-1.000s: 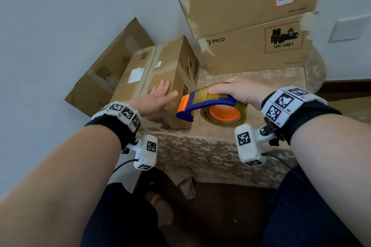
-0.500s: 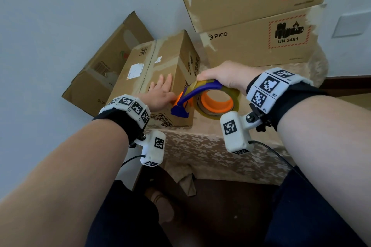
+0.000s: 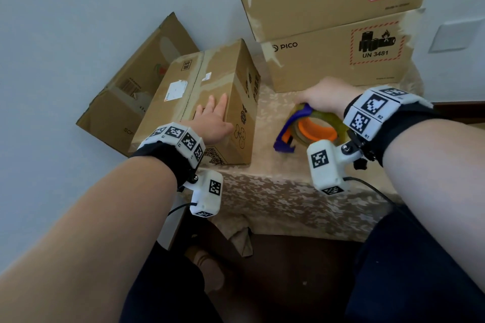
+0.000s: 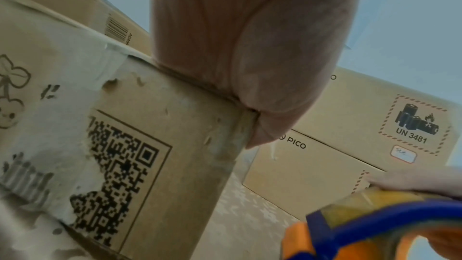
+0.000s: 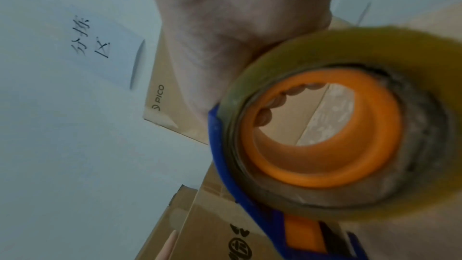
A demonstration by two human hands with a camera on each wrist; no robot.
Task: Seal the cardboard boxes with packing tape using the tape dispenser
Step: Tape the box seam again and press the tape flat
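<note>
Left hand (image 3: 214, 123) lies flat, fingers straight, on the cardboard box (image 3: 204, 92) at frame centre; my right hand (image 3: 324, 96) grips the tape dispenser (image 3: 301, 128) (blue and orange) over the table (image 3: 275, 191).

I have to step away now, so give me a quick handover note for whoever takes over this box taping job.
Left hand: flat on top of the small cardboard box, steadying it.
Right hand: grips the tape dispenser, held to the right of that box, apart from it.
Box sits at the table's left edge; old tape shows along its top seam.
Done: none that shows.
Left: bring the dispenser to the box and run tape along the seam.
</note>
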